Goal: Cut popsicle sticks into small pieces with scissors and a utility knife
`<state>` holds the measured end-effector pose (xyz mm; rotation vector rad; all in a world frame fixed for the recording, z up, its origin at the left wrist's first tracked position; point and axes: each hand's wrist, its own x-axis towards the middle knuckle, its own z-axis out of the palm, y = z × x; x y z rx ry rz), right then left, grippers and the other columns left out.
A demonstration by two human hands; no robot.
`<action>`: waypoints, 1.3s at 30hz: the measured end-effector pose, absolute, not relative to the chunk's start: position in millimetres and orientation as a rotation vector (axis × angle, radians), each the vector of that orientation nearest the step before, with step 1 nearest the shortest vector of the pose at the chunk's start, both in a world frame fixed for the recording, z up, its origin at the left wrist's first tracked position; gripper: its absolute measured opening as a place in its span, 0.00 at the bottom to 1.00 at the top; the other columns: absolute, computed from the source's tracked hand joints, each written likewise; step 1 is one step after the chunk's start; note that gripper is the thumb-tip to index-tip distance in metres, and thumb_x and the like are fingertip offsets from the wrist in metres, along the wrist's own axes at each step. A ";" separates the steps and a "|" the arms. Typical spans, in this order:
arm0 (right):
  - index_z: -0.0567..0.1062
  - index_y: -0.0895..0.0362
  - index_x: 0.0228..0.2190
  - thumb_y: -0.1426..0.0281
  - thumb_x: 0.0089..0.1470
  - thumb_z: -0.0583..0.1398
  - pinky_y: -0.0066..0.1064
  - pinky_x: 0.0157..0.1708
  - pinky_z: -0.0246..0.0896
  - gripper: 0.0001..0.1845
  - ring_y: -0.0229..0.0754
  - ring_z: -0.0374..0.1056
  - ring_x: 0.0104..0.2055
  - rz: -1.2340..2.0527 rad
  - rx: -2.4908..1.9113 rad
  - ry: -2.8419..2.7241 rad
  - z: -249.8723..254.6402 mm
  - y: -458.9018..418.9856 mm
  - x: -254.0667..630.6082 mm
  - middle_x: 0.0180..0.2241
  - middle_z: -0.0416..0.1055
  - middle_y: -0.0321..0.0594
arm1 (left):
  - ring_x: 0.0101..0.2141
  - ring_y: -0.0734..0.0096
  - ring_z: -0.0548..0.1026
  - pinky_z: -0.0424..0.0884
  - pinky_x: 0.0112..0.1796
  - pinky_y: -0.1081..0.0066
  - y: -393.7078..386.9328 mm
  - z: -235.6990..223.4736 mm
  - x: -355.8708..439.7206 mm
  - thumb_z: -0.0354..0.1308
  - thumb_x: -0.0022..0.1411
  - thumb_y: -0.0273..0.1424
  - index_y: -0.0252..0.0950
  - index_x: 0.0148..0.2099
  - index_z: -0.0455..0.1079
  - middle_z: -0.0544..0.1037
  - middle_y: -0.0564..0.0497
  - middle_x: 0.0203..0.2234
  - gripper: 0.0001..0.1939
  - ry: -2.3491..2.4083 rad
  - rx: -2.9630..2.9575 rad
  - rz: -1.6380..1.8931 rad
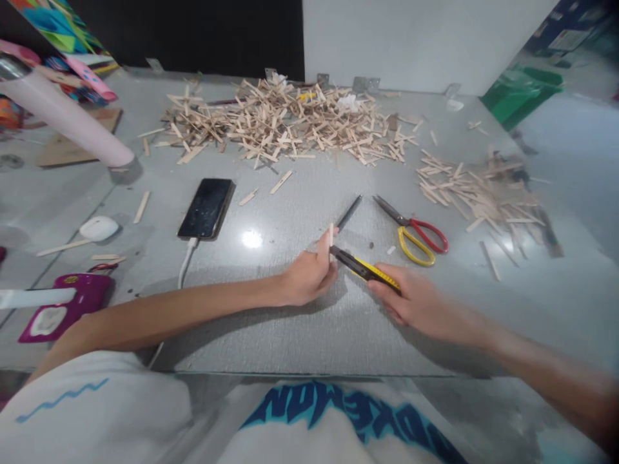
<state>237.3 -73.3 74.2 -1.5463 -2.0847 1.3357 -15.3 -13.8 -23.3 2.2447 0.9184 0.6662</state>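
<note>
My left hand (312, 274) is closed on a short wooden stick (331, 240), which stands up between its fingers. In my right hand (411, 296) is a yellow and black utility knife (367, 267), its tip against the stick. Just beyond my left hand lies a dark pen-like tool (351, 211). Scissors (411, 229) with one red and one yellow handle rest open to the right of it. The knife's blade is too small to make out.
A large heap of wooden pieces (290, 122) lies at the back, a smaller pile (478, 187) at the right. A phone (207, 209) on a white cable (184, 264), a pink cylinder (72, 116) and a purple device (68, 303) sit leftward. A green bin (520, 96) stands beyond the table.
</note>
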 end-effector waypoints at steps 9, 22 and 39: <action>0.70 0.51 0.32 0.47 0.75 0.56 0.33 0.25 0.53 0.25 0.40 0.61 0.24 1.260 -1.545 -2.067 62.9 -68.4 250.1 0.22 0.65 0.31 | 0.22 0.70 0.68 0.64 0.27 0.71 -14.1 -9.8 -17.1 0.49 0.81 0.34 0.26 0.80 0.35 0.66 0.62 0.24 0.38 0.747 2.044 0.709; 0.67 0.51 0.25 0.43 0.66 0.59 0.28 0.15 0.42 0.29 0.33 0.53 0.15 1.482 -1.710 -1.807 46.9 -65.7 258.5 0.16 0.60 0.30 | 0.22 0.72 0.80 0.67 0.21 0.78 -9.8 11.2 -17.5 0.65 0.77 0.51 0.43 0.58 0.54 0.83 0.53 0.32 0.26 0.487 1.299 0.538; 0.71 0.48 0.31 0.47 0.69 0.58 0.39 0.20 0.48 0.21 0.43 0.54 0.18 1.112 -1.785 -1.354 74.3 -52.3 352.2 0.20 0.62 0.35 | 0.29 0.65 0.87 0.83 0.31 0.68 5.7 11.8 -22.7 0.68 0.76 0.46 0.43 0.56 0.53 0.85 0.52 0.35 0.26 0.533 1.181 0.808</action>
